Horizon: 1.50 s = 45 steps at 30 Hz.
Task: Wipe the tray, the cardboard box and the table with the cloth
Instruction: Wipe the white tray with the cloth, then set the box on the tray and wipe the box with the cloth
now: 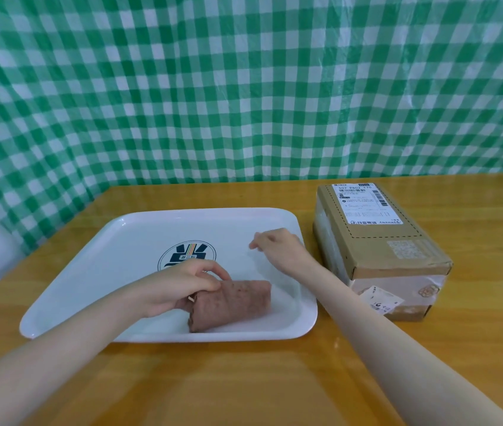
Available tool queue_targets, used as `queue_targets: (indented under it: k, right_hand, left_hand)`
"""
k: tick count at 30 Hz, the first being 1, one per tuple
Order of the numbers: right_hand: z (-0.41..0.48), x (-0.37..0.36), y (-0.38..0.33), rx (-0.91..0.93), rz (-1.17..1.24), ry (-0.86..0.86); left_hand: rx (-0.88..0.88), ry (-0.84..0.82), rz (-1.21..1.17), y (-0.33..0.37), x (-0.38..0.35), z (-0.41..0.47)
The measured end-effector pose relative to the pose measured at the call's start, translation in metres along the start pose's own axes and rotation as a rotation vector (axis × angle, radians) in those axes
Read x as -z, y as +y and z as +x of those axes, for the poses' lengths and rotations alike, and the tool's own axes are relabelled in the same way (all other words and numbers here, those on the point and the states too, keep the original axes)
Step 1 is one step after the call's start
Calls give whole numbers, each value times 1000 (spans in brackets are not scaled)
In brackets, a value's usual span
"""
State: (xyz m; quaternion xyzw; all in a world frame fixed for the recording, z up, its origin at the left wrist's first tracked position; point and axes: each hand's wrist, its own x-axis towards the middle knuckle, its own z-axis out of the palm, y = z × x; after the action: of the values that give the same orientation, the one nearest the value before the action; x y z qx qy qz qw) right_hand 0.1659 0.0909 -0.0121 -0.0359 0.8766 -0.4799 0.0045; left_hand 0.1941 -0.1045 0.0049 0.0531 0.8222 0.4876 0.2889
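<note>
There is one tray point(90, 272) at mid-frame, one cloth point(231, 305) at lower centre, one cardboard box point(376, 250) at right and one table point(244, 379). There are two hands: left hand point(182, 287), right hand point(277, 244).

Cloth point(231, 304) on tray point(68, 290) (box point(379, 238) right).

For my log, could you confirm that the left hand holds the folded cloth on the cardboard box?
Not quite: the left hand holds the folded cloth on the white tray, not on the cardboard box beside it, as the head view shows.
</note>
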Motion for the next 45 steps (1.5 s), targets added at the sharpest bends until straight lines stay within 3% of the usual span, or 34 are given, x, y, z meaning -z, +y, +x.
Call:
queue_targets:
  k: [5, 8, 11, 14, 19, 23, 26, 29, 32, 38, 45]
  right_hand:
    - [-23, 5, -11, -7, -17, -391]
    - [-23, 3, -9, 26, -123, -473]
    - [-19, -3, -9, 9, -157, -444]
    - [-19, -10, -14, 26, -394, -385]
    - [-42, 8, -47, 187, -615, -252]
    - [-57, 64, -79, 299, -701, 5]
    - [-50, 107, -78, 115, -869, 66]
    - [-39, 134, -57, -243, -1017, -30]
    - [-31, 145, -34, -445, -1051, -109]
    - [-21, 144, -30, -497, -962, -243]
    - [-14, 136, -38, -522, -934, -241]
  left_hand:
    - [-59, 174, -64, -16, 3, -7]
    - [-73, 140, 20, -21, 8, -11]
    - [-120, 127, 319, -20, 12, -8]
    - [-119, 79, 784, -14, 16, 2]
    - [-46, -62, 677, 0, 24, 14]
    - [8, -139, 701, 6, 20, 21]
    - [41, -211, 692, 8, 14, 21]
    - [42, -205, 669, 7, 10, 21]
    - [22, -155, 684, 6, 8, 18]
    - [-38, -90, 678, 12, 6, 11]
    - [-93, 10, 526, 28, 5, 9]
